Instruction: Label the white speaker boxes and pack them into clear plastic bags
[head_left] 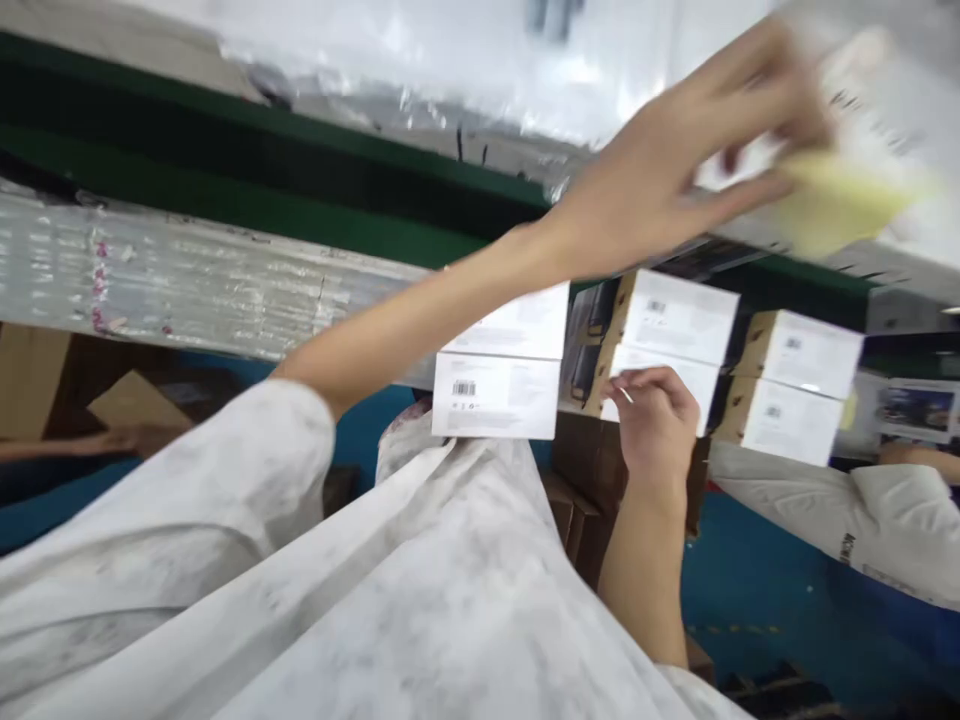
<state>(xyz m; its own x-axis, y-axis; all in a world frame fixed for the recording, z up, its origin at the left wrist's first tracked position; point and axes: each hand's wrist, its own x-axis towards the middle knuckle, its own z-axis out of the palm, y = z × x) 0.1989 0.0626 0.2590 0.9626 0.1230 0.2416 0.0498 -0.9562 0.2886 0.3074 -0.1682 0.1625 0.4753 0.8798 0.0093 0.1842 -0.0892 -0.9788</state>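
Observation:
My left hand (690, 150) reaches across to the upper right, its thumb and fingers closed on a yellow sheet (840, 200) that is blurred by motion. Lower down, my right hand (654, 415) is closed, fingertips pressed together, in front of a pair of white boxes (679, 318) with brown sides. Whatever those fingertips may hold is too small to make out. Two white boxes (495, 395) with printed labels lie side by side at the belt edge against my body, partly under my left forearm.
Another pair of white boxes (806, 385) stands farther right, near a person in a pale shirt (847, 500). Plastic-wrapped material (375, 60) covers the surface beyond the green strip (300, 190). Another person's arm (82, 450) and cardboard are at the left.

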